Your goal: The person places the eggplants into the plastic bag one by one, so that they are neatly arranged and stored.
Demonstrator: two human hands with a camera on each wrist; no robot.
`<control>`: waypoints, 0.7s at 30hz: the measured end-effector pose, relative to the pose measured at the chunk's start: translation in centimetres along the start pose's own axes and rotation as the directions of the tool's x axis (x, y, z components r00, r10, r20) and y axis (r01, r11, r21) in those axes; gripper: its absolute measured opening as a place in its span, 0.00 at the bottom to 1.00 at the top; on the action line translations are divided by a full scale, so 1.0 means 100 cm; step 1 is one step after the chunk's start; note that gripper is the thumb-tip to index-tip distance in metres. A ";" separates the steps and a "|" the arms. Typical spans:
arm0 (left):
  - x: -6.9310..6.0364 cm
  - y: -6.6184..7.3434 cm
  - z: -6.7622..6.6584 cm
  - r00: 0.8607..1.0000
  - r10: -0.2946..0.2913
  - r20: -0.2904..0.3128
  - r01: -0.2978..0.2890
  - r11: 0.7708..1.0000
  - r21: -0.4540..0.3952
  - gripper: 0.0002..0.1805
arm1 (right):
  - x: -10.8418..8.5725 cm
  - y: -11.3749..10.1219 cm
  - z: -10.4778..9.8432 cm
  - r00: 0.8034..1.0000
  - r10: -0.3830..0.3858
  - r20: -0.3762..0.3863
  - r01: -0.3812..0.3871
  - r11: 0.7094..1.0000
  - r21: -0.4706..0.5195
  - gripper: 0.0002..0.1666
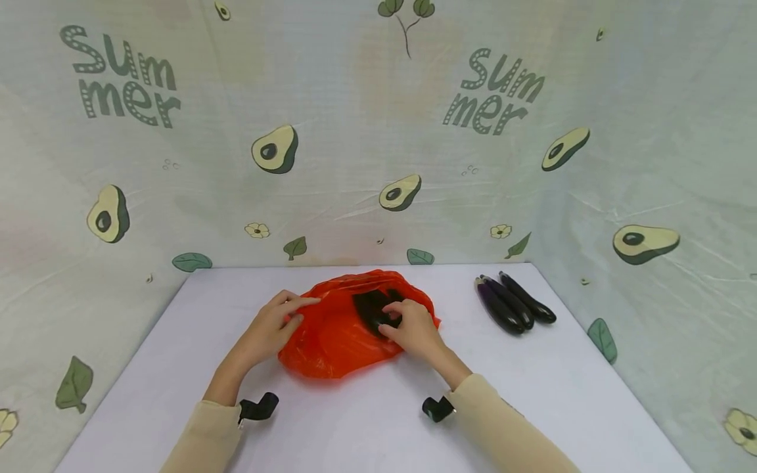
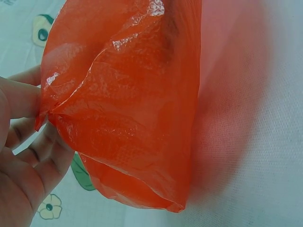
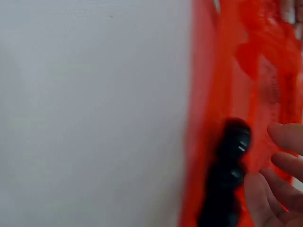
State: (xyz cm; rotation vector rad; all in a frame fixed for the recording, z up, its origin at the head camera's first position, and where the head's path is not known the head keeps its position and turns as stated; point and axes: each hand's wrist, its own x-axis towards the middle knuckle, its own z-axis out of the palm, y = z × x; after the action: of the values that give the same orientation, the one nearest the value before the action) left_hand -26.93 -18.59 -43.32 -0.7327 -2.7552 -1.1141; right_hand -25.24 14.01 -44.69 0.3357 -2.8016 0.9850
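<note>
Two cream cloth sleeves sit nearest. What is fitted at the cuffs?

One small black device shows at each of my wrists, above a smooth white tabletop.

Condition of the left hand?

My left hand pinches the edge of a thin, translucent orange-red plastic bag between thumb and fingers, on the bag's left side.

And the right?

My right hand grasps nothing. Its fingers are loosely bent and spread, reaching over the bag's right edge, just beside long, glossy, near-black eggplants in the bag. Whether a fingertip touches them I cannot tell, nor can I certify their number; the right wrist view is blurred.

Position of the bag?

Mid-table, towards the far edge, lying low and crumpled.

Further findings?

Three long, shiny purple-black eggplants lie side by side, slanted, to the bag's right and well apart from it. Beyond the table rises a pale fabric backdrop printed with avocado halves, leaves, flowers and the word "Summer".
</note>
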 end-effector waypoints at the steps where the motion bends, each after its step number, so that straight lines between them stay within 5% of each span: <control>1: 0.000 0.000 0.000 1.000 -0.001 0.000 0.001 1.000 0.001 0.25 | -0.002 0.002 -0.008 1.000 -0.006 0.003 0.006 1.000 0.005 0.20; 11: -0.003 -0.001 -0.002 1.000 0.001 -0.002 -0.001 1.000 -0.001 0.25 | -0.019 0.070 -0.106 0.994 -0.020 -0.111 -0.002 0.981 -0.192 0.20; 21: -0.002 -0.002 -0.001 1.000 0.013 0.001 -0.013 1.000 0.002 0.25 | -0.040 0.150 -0.146 0.990 0.072 -0.120 -0.108 0.936 -0.335 0.29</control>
State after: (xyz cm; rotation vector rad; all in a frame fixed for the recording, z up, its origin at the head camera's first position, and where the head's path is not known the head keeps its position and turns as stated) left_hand -26.83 -18.85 -43.40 -0.7500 -2.7482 -1.1091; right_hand -24.21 35.21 -43.24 0.1061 -2.8375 0.4964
